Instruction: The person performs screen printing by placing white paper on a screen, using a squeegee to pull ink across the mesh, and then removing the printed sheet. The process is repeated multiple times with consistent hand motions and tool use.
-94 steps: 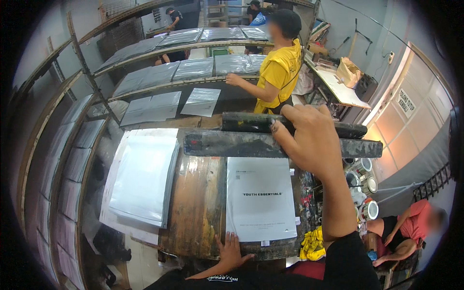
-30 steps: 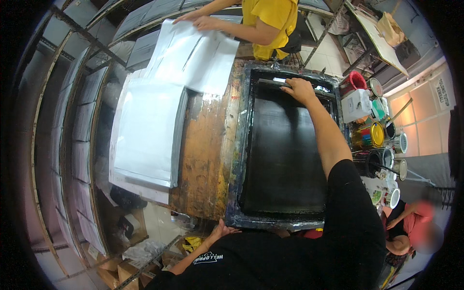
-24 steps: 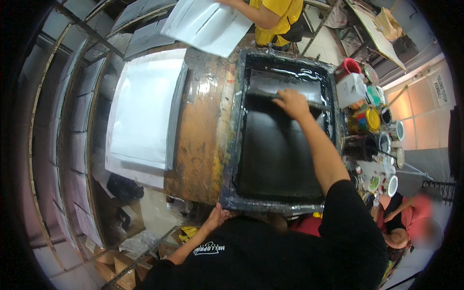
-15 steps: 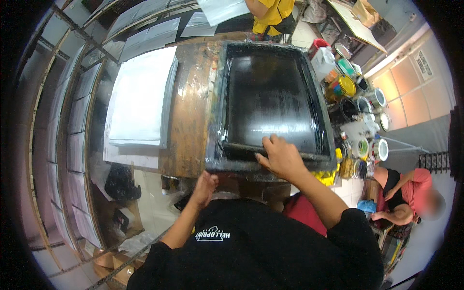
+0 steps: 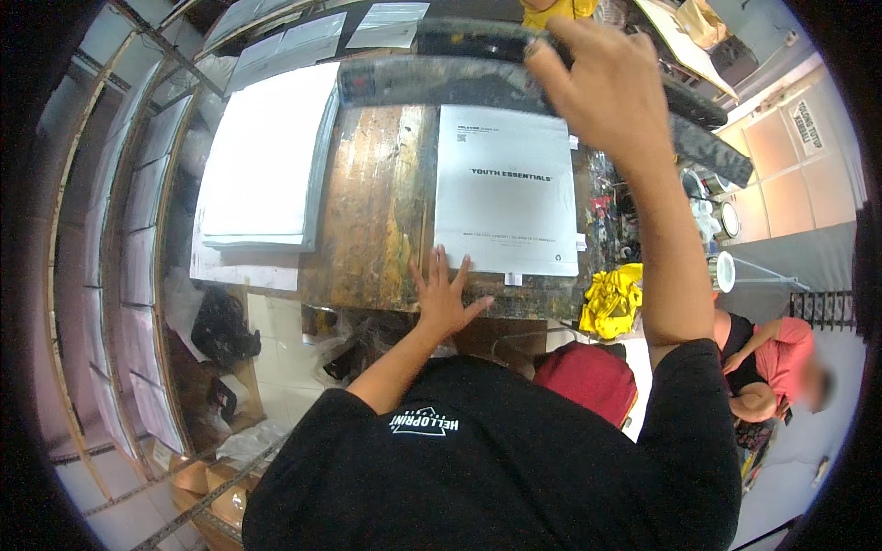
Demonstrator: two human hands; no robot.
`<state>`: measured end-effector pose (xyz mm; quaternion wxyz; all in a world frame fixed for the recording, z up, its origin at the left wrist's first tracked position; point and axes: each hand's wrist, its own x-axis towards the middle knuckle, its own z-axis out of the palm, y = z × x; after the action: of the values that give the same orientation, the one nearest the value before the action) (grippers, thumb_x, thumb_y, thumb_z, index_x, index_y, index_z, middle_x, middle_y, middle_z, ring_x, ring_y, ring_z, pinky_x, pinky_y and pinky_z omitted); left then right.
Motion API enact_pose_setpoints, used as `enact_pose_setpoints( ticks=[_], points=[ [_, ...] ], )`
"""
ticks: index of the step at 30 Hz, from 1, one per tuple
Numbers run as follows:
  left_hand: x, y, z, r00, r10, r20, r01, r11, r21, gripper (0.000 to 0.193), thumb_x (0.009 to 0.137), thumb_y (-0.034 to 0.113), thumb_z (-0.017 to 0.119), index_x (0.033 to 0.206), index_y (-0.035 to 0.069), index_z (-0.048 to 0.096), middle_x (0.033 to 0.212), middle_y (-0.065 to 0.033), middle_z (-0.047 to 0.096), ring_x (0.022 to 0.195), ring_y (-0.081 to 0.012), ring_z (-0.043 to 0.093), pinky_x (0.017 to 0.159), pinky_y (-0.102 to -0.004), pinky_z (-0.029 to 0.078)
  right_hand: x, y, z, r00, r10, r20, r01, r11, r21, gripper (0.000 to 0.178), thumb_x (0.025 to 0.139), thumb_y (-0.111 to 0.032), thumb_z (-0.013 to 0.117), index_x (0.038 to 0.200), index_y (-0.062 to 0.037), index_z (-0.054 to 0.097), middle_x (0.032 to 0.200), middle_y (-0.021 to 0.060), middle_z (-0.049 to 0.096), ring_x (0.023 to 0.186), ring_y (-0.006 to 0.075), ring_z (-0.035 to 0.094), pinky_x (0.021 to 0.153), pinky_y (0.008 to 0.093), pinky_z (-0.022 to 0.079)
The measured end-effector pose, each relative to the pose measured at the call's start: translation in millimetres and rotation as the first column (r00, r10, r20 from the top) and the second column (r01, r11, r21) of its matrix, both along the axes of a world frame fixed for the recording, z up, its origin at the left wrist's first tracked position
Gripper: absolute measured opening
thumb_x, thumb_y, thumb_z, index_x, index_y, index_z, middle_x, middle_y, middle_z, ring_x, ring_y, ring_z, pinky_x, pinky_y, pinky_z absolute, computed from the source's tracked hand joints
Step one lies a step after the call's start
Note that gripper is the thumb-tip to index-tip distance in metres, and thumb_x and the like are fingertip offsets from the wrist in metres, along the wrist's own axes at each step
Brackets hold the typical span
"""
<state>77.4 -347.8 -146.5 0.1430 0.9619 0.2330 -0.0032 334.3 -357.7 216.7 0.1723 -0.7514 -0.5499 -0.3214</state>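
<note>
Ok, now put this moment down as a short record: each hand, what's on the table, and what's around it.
Left hand: open, fingers spread, fingertips at the near left corner of the printed sheet
Right hand: raised, curled over the lifted dark frame
Table: wooden, stained; printed sheet flat, stack of white sheets to its left
Near right of table: yellow cloth
Far right: cans, seated person in pink

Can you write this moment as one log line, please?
left hand: open, at near left corner of white sheet | right hand: gripping raised dark frame | white stack: left of sheet
</note>
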Motion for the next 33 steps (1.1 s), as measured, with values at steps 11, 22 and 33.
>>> enact_pose_setpoints(
  ticks=[11,22,33],
  points=[
    [61.3,27.6,71.2,0.918,0.01,0.396,0.066,0.982,-0.177,0.079,0.086,0.056,0.074,0.138,-0.002,0.058,0.142,-0.0178,0.061,0.135,-0.0348,0.053,0.115,-0.051,0.037,10.9,48.7,81.1,0.96,-0.112,-0.258,0.088,0.991,-0.102,0.041,0.092,-0.031,0.05,0.072,0.0037,0.058,0.073,0.0215,0.062,0.067,0.0312,0.06,0.069,0.0433,0.049],
    [-51.5,212.2,111.8,0.69,0.633,0.351,-0.367,0.724,-0.584,0.059,0.083,-0.007,0.063,0.141,-0.002,0.057,0.102,-0.0112,0.075,0.075,-0.0139,0.067,0.068,-0.03,0.056,16.8,63.9,93.4,0.913,-0.081,-0.401,0.097,0.995,0.021,0.042,0.094,-0.031,0.052,0.077,0.0064,0.061,0.064,0.0223,0.057,0.064,0.0319,0.062,0.071,0.0454,0.05],
    [-105.9,414.6,143.6,0.764,0.569,0.304,-0.634,0.748,0.196,0.057,0.088,0.025,0.076,0.139,0.004,0.061,0.124,-0.0176,0.071,0.094,-0.0333,0.073,0.083,-0.0424,0.056,15.2,35.8,40.4,0.977,-0.076,-0.199,0.099,0.989,0.111,0.035,0.093,-0.037,0.055,0.11,-0.0059,0.058,0.079,0.022,0.065,0.076,0.0393,0.064,0.074,0.0493,0.049]
  ],
)
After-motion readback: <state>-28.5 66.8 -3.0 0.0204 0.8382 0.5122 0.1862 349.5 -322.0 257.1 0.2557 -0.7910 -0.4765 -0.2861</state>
